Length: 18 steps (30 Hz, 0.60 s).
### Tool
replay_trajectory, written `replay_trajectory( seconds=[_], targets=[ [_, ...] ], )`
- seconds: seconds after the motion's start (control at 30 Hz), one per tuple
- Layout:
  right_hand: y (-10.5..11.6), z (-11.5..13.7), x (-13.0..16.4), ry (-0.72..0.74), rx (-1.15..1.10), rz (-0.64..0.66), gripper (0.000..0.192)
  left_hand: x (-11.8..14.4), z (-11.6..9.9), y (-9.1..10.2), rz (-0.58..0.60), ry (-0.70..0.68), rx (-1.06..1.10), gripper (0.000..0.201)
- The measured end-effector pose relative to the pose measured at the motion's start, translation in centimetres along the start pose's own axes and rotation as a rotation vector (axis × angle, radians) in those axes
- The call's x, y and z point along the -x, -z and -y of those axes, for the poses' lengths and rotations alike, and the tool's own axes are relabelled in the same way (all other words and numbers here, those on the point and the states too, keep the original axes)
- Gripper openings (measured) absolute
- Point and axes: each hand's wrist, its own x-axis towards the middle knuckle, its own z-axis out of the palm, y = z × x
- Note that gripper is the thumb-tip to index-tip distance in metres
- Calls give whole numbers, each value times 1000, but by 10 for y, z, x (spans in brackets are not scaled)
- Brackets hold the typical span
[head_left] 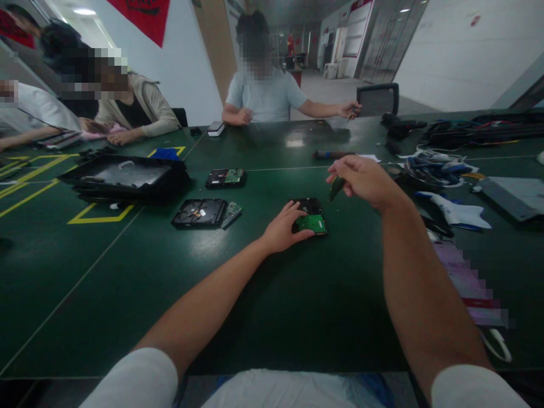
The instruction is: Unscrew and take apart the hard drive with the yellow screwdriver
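A hard drive (315, 224) lies on the green table with its green circuit board facing up. My left hand (283, 228) steadies it from the left, thumb across the near part of the board and fingers over the far part. Just beyond and to the right, my right hand (359, 177) grips a screwdriver (336, 188) by its dark green handle, above the table and apart from the drive. Its shaft and tip cannot be made out. Left of my left hand sit another hard drive (199, 213), a loose circuit board (232, 214) and a further hard drive (226, 178).
Stacked black trays (123, 173) stand at the left. Gloves (459, 211), cables (467, 133), a grey metal case (512, 198) and a purple package (461, 277) lie at the right. A person (266, 93) sits opposite; others sit at the far left.
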Motion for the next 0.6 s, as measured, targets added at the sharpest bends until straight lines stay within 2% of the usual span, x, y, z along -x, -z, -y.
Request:
replay_trajectory(
  seconds=[0.17,0.37,0.5,0.6],
  targets=[
    [0,1,1,18,-28,46,43,0,2,0,5,10,1,69],
    [2,1,-1,59,153,-7,58,0,-1,2,2,1,4,68],
    [1,2,0,-2,112,4,58,0,1,1,2,4,13,68],
    [-1,7,3,-15,46,61,55,0,3,0,5,5,4,69]
  ],
)
